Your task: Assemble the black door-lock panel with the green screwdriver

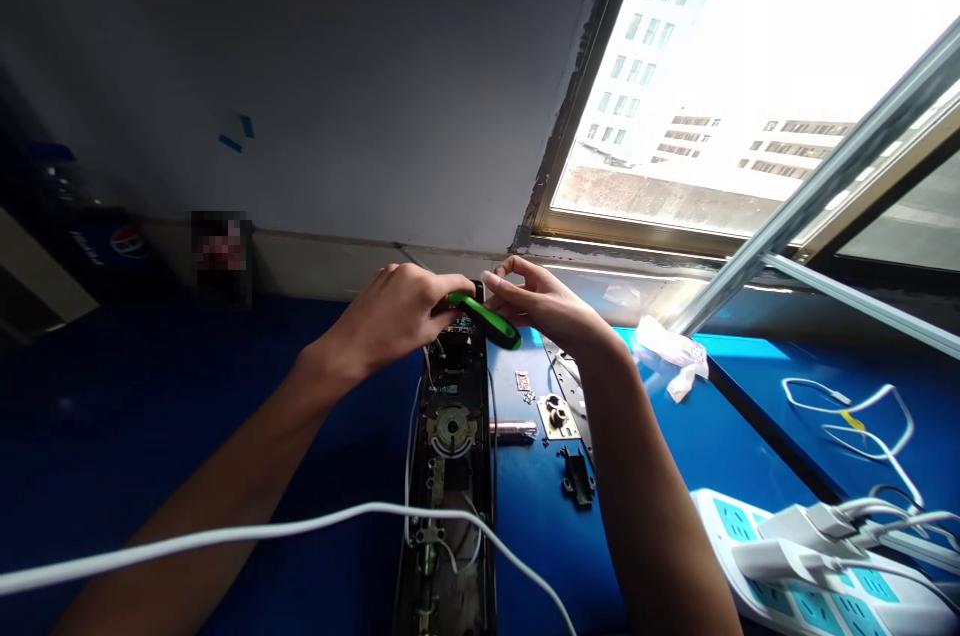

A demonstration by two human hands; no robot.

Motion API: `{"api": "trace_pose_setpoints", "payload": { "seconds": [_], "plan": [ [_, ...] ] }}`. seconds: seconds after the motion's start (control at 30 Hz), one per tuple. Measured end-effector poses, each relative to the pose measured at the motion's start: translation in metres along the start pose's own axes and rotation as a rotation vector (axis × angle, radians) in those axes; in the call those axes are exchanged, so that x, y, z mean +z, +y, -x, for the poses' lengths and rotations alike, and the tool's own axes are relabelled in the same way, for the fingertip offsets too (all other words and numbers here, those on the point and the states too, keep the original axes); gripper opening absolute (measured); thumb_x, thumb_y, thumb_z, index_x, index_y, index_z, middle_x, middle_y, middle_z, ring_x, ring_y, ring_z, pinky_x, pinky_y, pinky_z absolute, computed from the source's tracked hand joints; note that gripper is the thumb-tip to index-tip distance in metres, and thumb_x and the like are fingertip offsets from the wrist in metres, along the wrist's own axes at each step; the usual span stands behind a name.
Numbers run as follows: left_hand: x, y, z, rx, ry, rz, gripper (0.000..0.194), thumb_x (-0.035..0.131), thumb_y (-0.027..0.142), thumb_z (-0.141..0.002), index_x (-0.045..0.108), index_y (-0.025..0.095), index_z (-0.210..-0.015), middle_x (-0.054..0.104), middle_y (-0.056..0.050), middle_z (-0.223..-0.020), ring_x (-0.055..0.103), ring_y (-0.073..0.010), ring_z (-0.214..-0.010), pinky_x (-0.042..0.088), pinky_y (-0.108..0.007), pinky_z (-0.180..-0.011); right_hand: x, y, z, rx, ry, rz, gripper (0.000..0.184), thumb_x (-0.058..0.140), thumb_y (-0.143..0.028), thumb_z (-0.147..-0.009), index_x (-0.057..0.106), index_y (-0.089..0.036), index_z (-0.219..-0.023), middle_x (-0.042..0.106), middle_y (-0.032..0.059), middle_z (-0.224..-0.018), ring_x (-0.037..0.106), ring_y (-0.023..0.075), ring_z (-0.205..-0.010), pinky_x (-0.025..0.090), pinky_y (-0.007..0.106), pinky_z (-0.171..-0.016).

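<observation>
A long opened door-lock body (448, 456) lies lengthwise on the blue table (150, 416), its gears and wires exposed. Over its far end my left hand (397, 316) is closed around a green-and-black tool handle (487, 319). My right hand (536, 301) meets it from the right, fingertips pinched at the handle's upper end. Whatever the tool's tip touches is hidden behind my left hand.
Loose lock parts lie right of the body: a small metal plate (557, 416), a black piece (577, 476), a pin (514, 430). A white cable (225, 538) crosses in front. A power strip with plugs (802, 556), a crumpled wrapper (675, 353) and a window frame (787, 206) are at right.
</observation>
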State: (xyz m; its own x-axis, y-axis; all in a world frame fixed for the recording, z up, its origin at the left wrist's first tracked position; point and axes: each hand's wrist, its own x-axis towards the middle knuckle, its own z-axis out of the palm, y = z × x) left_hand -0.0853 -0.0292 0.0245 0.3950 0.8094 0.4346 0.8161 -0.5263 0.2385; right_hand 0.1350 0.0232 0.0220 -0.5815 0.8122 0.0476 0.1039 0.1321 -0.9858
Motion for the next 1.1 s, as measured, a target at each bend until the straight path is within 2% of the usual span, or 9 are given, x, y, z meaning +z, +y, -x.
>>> {"api": "trace_pose_setpoints", "payload": {
  "seconds": [0.1,0.17,0.3,0.43,0.5,0.6,0.7,0.8,1.1],
  "plan": [
    [0.002,0.002,-0.001,-0.090,0.049,-0.091,0.026,0.063,0.027,-0.094,0.076,0.026,-0.116,0.078,-0.003,-0.083,0.073,-0.0240,-0.077,0.050,-0.031,-0.071,0.001,-0.004,0.005,0.039,-0.073,0.048,0.042,0.078,-0.054,-0.085,0.051,-0.025,-0.097,0.077,-0.0005,-0.083,0.075,0.0146,-0.072,0.061,0.024,-0.067],
    [0.005,0.002,-0.002,-0.108,0.091,-0.063,0.026,0.063,0.028,-0.095,0.075,0.025,-0.117,0.078,-0.004,-0.084,0.074,-0.0240,-0.078,0.052,-0.032,-0.072,0.002,-0.005,0.005,0.012,-0.026,0.064,0.044,0.083,-0.051,-0.081,0.053,-0.024,-0.098,0.078,0.0010,-0.087,0.077,0.0162,-0.076,0.063,0.027,-0.073],
    [0.009,-0.005,-0.002,-0.028,0.066,0.127,0.051,0.065,0.027,-0.095,0.056,0.030,-0.145,0.078,-0.003,-0.107,0.074,-0.0214,-0.094,0.055,-0.031,-0.084,-0.001,-0.006,0.003,-0.168,0.197,0.112,0.042,0.086,-0.045,-0.077,0.059,-0.022,-0.099,0.077,0.0015,-0.083,0.076,0.0151,-0.073,0.064,0.028,-0.074],
    [0.012,-0.011,-0.002,-0.040,-0.015,0.227,0.071,0.065,0.027,-0.094,0.034,0.032,-0.158,0.076,-0.002,-0.105,0.073,-0.0184,-0.089,0.056,-0.029,-0.083,-0.011,-0.007,0.005,-0.392,0.511,0.204,0.039,0.086,-0.039,-0.078,0.060,-0.024,-0.102,0.074,-0.0004,-0.083,0.076,0.0160,-0.071,0.064,0.030,-0.069],
    [0.015,-0.015,-0.002,-0.057,-0.022,0.211,0.067,0.063,0.028,-0.096,0.036,0.030,-0.157,0.076,-0.003,-0.103,0.072,-0.0191,-0.089,0.056,-0.031,-0.084,-0.015,-0.009,0.007,-0.492,0.660,0.195,0.041,0.088,-0.037,-0.075,0.059,-0.026,-0.102,0.072,-0.0018,-0.083,0.075,0.0160,-0.069,0.064,0.030,-0.065],
    [0.022,-0.022,-0.003,-0.061,0.032,0.105,0.044,0.061,0.031,-0.098,0.057,0.024,-0.141,0.072,-0.009,-0.121,0.069,-0.0242,-0.109,0.054,-0.038,-0.099,-0.015,-0.014,0.010,-0.581,0.778,0.154,0.046,0.089,-0.032,-0.075,0.058,-0.027,-0.108,0.074,-0.0009,-0.084,0.075,0.0178,-0.068,0.064,0.031,-0.062],
    [0.029,-0.028,-0.003,-0.080,0.030,0.044,0.042,0.057,0.030,-0.100,0.061,0.018,-0.140,0.062,-0.013,-0.140,0.058,-0.0291,-0.131,0.046,-0.042,-0.114,-0.011,-0.021,0.015,-0.663,0.829,0.172,0.047,0.090,-0.029,-0.075,0.059,-0.028,-0.110,0.075,0.0015,-0.082,0.075,0.0207,-0.067,0.063,0.033,-0.059],
    [0.034,-0.029,-0.002,-0.128,-0.081,0.016,0.049,0.056,0.032,-0.101,0.055,0.020,-0.148,0.055,-0.014,-0.151,0.053,-0.0325,-0.139,0.045,-0.045,-0.117,-0.004,-0.026,0.019,-0.730,0.793,0.252,0.052,0.091,-0.025,-0.072,0.062,-0.028,-0.114,0.074,0.0020,-0.080,0.075,0.0233,-0.065,0.062,0.035,-0.057],
    [0.044,-0.027,-0.001,-0.122,-0.141,0.050,0.053,0.052,0.036,-0.103,0.049,0.026,-0.155,0.039,-0.014,-0.166,0.043,-0.0334,-0.150,0.037,-0.048,-0.124,0.012,-0.022,0.021,-0.781,0.690,0.529,0.050,0.081,-0.027,-0.081,0.064,-0.031,-0.128,0.076,0.0008,-0.094,0.076,0.0211,-0.081,0.065,0.039,-0.079]
  ]
}}
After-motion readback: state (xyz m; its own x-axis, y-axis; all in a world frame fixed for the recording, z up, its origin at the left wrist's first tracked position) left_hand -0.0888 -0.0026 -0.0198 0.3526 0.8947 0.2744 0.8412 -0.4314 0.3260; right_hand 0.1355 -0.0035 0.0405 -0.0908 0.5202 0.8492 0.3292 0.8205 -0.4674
